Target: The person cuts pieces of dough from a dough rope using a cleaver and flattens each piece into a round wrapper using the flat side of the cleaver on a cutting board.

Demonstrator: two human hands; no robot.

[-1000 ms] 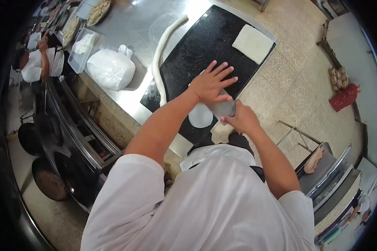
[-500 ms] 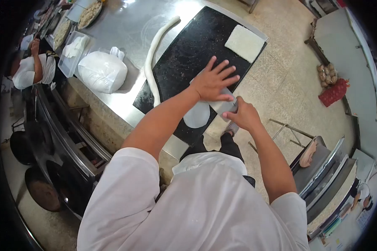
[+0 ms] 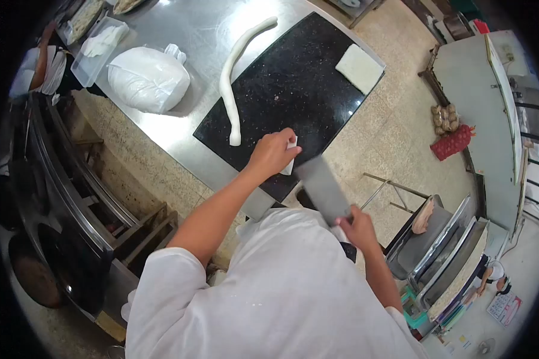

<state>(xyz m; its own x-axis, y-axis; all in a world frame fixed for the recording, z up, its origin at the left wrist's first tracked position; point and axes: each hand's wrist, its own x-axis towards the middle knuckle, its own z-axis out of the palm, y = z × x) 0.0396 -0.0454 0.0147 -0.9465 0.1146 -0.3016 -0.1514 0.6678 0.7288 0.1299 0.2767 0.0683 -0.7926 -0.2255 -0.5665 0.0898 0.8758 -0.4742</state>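
Over the near part of a black board [image 3: 281, 90], my left hand [image 3: 271, 157] is closed on a thin white dough wrapper [image 3: 290, 164], its edge showing beside the fingers. My right hand [image 3: 359, 230] grips the handle of a wide-bladed cleaver [image 3: 323, 190]. The blade is slightly blurred and hangs just past the board's near right edge, apart from the wrapper. A long rope of white dough [image 3: 227, 81] lies curved along the board's left side, partly on the metal table. A folded white cloth [image 3: 360, 69] rests at the far right corner.
On the metal table [image 3: 206, 36] sit a full white plastic bag [image 3: 148, 81] and a clear tub [image 3: 97, 51] with white contents. Trays [image 3: 440, 239] stand at the right. Dark pans [image 3: 36, 269] are at the left. Another person [image 3: 39, 69] stands at far left.
My left hand, spread flat over the blade before, now pinches the thin dough wrapper. The round of dough no longer lies flat on the board. The cleaver has moved toward my body.
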